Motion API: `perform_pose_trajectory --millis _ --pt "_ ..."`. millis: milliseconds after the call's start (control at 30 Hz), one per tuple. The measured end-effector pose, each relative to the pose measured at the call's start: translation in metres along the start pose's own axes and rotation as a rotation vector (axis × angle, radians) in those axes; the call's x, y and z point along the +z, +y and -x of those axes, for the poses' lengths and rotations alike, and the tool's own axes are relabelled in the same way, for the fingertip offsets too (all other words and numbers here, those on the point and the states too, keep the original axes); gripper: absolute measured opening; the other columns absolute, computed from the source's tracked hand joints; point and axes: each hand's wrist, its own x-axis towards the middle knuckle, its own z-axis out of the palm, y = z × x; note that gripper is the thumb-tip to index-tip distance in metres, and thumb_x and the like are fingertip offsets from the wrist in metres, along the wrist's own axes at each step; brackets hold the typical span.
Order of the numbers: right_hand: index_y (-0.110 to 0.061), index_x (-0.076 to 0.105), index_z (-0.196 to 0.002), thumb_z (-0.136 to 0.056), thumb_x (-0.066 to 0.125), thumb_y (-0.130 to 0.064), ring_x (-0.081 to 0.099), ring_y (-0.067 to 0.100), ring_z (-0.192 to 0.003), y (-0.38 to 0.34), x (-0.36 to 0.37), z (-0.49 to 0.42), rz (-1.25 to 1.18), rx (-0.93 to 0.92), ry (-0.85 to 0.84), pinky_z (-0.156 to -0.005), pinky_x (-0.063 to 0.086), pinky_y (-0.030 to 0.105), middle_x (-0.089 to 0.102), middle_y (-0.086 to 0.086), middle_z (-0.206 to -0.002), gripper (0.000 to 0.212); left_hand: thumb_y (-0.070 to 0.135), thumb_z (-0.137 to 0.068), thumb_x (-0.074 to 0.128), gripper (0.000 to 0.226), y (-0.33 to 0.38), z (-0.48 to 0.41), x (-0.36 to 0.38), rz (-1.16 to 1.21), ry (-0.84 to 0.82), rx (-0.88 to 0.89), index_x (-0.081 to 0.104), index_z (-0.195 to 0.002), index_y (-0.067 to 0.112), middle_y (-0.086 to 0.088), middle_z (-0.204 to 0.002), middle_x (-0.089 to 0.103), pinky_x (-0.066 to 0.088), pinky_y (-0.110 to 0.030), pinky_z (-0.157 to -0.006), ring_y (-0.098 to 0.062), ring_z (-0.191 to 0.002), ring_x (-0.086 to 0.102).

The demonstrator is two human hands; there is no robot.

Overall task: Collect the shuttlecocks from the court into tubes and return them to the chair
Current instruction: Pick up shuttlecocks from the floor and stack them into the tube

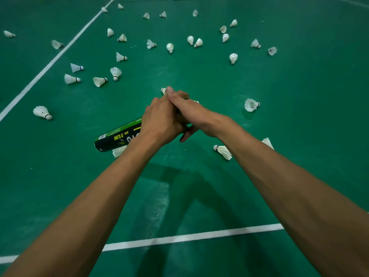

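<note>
A black and green shuttlecock tube (117, 136) is held slanted above the green court, its closed end low at the left. My left hand (159, 122) grips its middle. My right hand (191, 110) wraps round the upper end and hides the mouth, with the thumb stretched forward. A white shuttlecock (163, 90) peeks out just beyond that thumb; whether it is held or lying on the floor is unclear. Several white shuttlecocks lie scattered on the floor, the closest at the right (250, 104), under my right forearm (222, 151) and below the tube (119, 151).
The floor is a green court mat. One white line (50, 62) runs diagonally at the left, and another (189, 236) crosses near my feet. Most shuttlecocks, such as one at the far middle (170, 47), lie beyond my hands. One lies alone at the left (42, 112).
</note>
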Motion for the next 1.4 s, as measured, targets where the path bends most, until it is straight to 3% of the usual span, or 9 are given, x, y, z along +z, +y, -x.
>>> perform_pose_trajectory --millis 100,233,367,467,567,833,1100,1267,1400 --pt "-0.016 0.068 -0.112 -0.099 0.039 -0.067 0.073 0.030 -0.085 0.011 -0.007 -0.003 -0.060 -0.021 0.074 -0.056 0.061 0.054 0.065 0.003 -0.109 0.060 0.041 -0.059 0.080 0.079 0.000 -0.002 0.009 -0.005 -0.056 -0.006 0.052 -0.133 0.042 0.002 -0.114 0.068 0.054 -0.047 -0.085 -0.032 -0.105 0.061" --pt "-0.012 0.068 -0.057 -0.104 0.051 -0.043 0.067 0.028 -0.052 0.034 -0.019 -0.008 -0.178 -0.208 0.513 -0.048 0.059 0.045 0.067 0.007 -0.058 0.058 0.046 -0.064 0.089 0.079 -0.006 -0.005 0.024 -0.017 -0.046 -0.034 0.049 -0.132 0.038 -0.003 -0.112 0.065 0.048 -0.043 -0.080 -0.034 -0.106 0.058" --pt "-0.015 0.066 -0.060 -0.094 0.046 -0.036 0.069 0.026 -0.064 0.078 -0.049 -0.023 -0.078 0.010 0.981 -0.062 0.053 0.032 0.071 0.001 -0.061 0.045 0.039 -0.068 0.090 0.082 -0.016 0.001 0.034 -0.036 -0.078 -0.057 0.047 -0.138 0.038 -0.004 -0.115 0.062 0.043 -0.040 -0.080 -0.034 -0.111 0.053" --pt "-0.015 0.061 -0.079 -0.086 0.052 -0.026 0.066 0.032 -0.083 0.134 -0.064 -0.034 -0.070 0.378 0.889 -0.073 0.058 0.037 0.068 0.006 -0.095 0.015 0.039 -0.068 0.090 0.083 -0.019 0.004 0.039 -0.051 -0.083 -0.047 0.048 -0.139 0.038 -0.005 -0.115 0.062 0.045 -0.041 -0.080 -0.035 -0.110 0.052" --pt "-0.009 0.058 -0.100 -0.085 0.061 -0.024 0.064 0.032 -0.097 0.181 -0.057 -0.035 -0.300 0.650 0.656 -0.055 0.058 0.036 0.058 0.012 -0.120 0.021 0.038 -0.068 0.090 0.083 -0.019 0.003 0.042 -0.062 -0.076 -0.039 0.048 -0.140 0.036 -0.006 -0.115 0.062 0.044 -0.041 -0.082 -0.035 -0.109 0.052" --pt "-0.007 0.055 -0.128 -0.101 0.051 -0.021 0.060 0.029 -0.102 0.205 -0.042 -0.038 -0.611 0.720 0.441 -0.066 0.056 0.042 0.043 0.011 -0.131 0.031 0.039 -0.070 0.089 0.084 -0.025 0.003 0.051 -0.093 -0.084 -0.023 0.046 -0.142 0.036 -0.006 -0.118 0.061 0.041 -0.041 -0.085 -0.034 -0.110 0.051" --pt "-0.016 0.080 -0.074 -0.075 0.063 -0.023 0.064 0.022 -0.055 0.114 -0.062 -0.056 -0.292 0.067 0.847 -0.074 0.061 0.051 0.072 0.007 -0.064 0.018 0.034 -0.070 0.088 0.080 -0.038 -0.002 0.042 -0.058 -0.010 -0.090 0.048 -0.139 0.037 -0.005 -0.117 0.061 0.040 -0.040 -0.082 -0.034 -0.110 0.051" --pt "-0.018 0.078 -0.061 -0.085 0.057 -0.023 0.062 0.020 -0.049 0.034 -0.042 -0.040 0.035 -0.503 0.821 -0.056 0.053 0.040 0.063 -0.006 -0.047 0.032 0.037 -0.068 0.090 0.083 -0.043 -0.008 0.032 -0.052 0.075 -0.124 0.048 -0.139 0.036 -0.007 -0.115 0.063 0.043 -0.042 -0.083 -0.036 -0.106 0.052" --pt "-0.006 0.063 -0.056 -0.089 0.054 -0.034 0.051 0.025 -0.048 0.017 -0.013 -0.027 0.467 -0.637 0.664 -0.053 0.044 0.040 0.047 0.005 -0.045 0.045 0.039 -0.064 0.090 0.083 -0.047 -0.014 0.020 -0.038 0.156 -0.178 0.049 -0.136 0.030 -0.010 -0.113 0.066 0.045 -0.042 -0.081 -0.038 -0.102 0.056"
